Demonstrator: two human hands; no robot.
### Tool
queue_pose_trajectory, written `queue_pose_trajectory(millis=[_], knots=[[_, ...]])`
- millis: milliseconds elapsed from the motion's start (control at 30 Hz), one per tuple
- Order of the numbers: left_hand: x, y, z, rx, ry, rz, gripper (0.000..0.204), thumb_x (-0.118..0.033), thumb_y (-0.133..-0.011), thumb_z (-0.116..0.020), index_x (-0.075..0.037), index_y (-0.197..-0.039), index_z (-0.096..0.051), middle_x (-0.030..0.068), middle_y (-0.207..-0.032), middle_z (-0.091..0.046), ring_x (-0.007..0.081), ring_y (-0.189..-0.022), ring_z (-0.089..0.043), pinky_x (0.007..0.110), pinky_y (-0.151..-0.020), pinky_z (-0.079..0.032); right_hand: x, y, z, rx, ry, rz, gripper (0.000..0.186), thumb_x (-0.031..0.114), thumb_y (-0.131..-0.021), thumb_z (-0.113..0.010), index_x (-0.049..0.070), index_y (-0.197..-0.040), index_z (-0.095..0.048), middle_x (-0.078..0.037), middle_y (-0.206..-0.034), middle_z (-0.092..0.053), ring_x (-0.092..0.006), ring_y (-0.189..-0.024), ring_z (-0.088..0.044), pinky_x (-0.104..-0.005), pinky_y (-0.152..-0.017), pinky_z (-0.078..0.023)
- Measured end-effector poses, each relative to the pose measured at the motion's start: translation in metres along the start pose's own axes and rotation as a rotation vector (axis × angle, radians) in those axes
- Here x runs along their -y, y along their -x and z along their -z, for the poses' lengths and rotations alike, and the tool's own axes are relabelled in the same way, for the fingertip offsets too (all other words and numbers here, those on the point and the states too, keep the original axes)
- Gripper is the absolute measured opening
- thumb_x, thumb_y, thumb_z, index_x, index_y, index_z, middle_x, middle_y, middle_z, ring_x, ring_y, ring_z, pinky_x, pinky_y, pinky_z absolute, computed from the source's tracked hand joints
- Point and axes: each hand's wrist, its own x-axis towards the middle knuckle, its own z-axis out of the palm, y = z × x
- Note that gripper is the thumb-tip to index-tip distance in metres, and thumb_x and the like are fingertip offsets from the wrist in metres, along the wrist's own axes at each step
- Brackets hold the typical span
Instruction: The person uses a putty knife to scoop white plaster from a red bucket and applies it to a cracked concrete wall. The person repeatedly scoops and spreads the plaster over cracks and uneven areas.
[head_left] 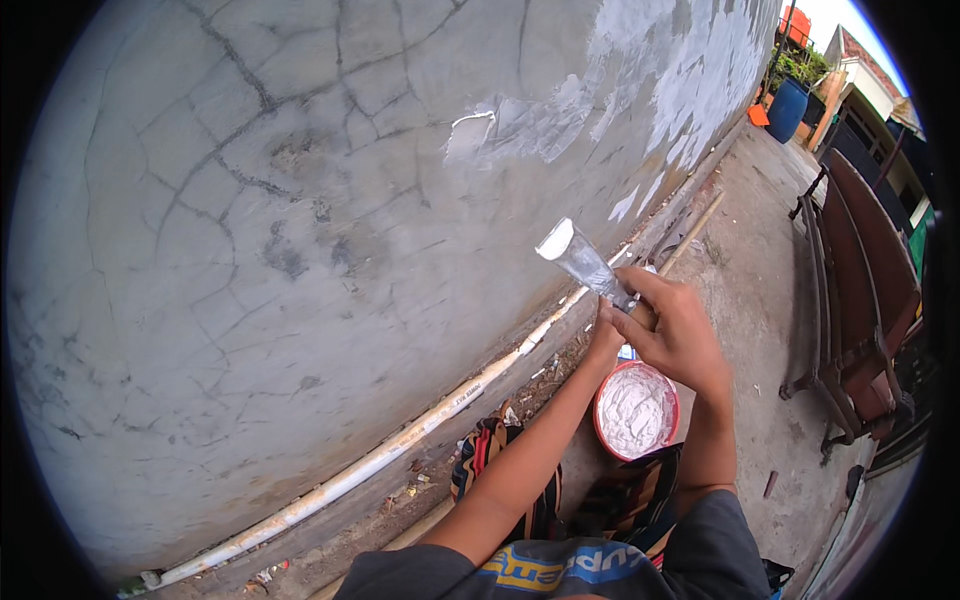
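My right hand [672, 325] grips the short handle of a putty knife [590, 265]. White putty [556, 240] coats the tip of its blade, which points up and left toward the wall. Close against it is my left hand [606, 328], mostly hidden behind the right one, so its fingers cannot be made out. Below both hands stands a red-rimmed bucket [676, 408] holding white putty [634, 408]. The grey wall [280, 240] is full of cracks. White patches of putty [560, 120] cover its upper right part, apart from the blade.
A white pipe [400, 435] runs along the wall's foot, with bits of rubble beside it. A thin wooden pole [692, 235] lies farther along. On the right a brown bench [850, 290] stands on the concrete ground [750, 250]. A blue barrel [787, 110] is at the far end.
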Motion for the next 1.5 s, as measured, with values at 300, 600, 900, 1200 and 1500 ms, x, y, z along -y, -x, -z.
queue_pose_trajectory(millis=[300, 600, 900, 1200, 1500], knots=[[-0.002, -0.015, 0.008, -0.058, -0.049, -0.058, 0.043, -0.024, -0.097, -0.05, -0.004, -0.134, -0.04, 0.011, -0.129, -0.051, 0.02, -0.113, -0.056, 0.034, -0.091, -0.049, 0.046, -0.024, -0.006, -0.225, -0.309, 0.012, 0.052, 0.005, -0.09, -0.059, 0.006, -0.141, -0.045, -0.021, -0.098, -0.062, -0.0324, -0.076, -0.063, -0.0373, -0.069, -0.048], [0.004, -0.018, 0.006, -0.112, -0.053, -0.009, 0.052, -0.018, -0.099, -0.045, -0.005, -0.145, -0.025, 0.0131, -0.134, -0.046, 0.0207, -0.115, -0.054, 0.035, -0.091, -0.05, 0.066, -0.066, -0.054, -0.581, -0.274, 0.273, 0.043, -0.005, -0.09, -0.053, 0.001, -0.133, -0.055, -0.012, -0.084, -0.05, -0.0187, -0.067, -0.049, -0.0293, -0.062, -0.042], [0.029, -0.032, 0.015, -0.129, -0.186, -0.044, 0.059, -0.012, -0.098, -0.042, -0.01, -0.151, -0.015, 0.0142, -0.133, -0.046, 0.0213, -0.111, -0.056, 0.038, -0.084, -0.053, 0.094, -0.068, -0.077, -0.515, -0.292, 0.139, 0.045, -0.008, -0.088, -0.051, -0.003, -0.133, -0.053, -0.015, -0.084, -0.05, -0.0226, -0.065, -0.05, -0.033, -0.062, -0.043], [0.026, -0.033, 0.034, -0.166, -0.224, -0.051, 0.054, -0.012, -0.098, -0.042, -0.013, -0.147, -0.02, 0.0126, -0.128, -0.049, 0.0191, -0.106, -0.057, 0.036, -0.076, -0.053, 0.1, -0.053, -0.056, -0.478, -0.27, 0.204, 0.046, -0.007, -0.087, -0.052, -0.002, -0.133, -0.053, -0.014, -0.078, -0.048, -0.0242, -0.059, -0.048, -0.0339, -0.059, -0.042], [0.036, -0.035, 0.018, -0.155, -0.265, -0.026, 0.052, -0.012, -0.097, -0.042, -0.012, -0.145, -0.023, 0.0118, -0.125, -0.05, 0.0174, -0.101, -0.057, 0.035, -0.072, -0.052, 0.101, -0.049, -0.074, -0.387, -0.245, 0.163, 0.045, -0.003, -0.087, -0.054, -0.004, -0.132, -0.051, -0.018, -0.086, -0.051, -0.0339, -0.068, -0.056, -0.0418, -0.063, -0.046]])
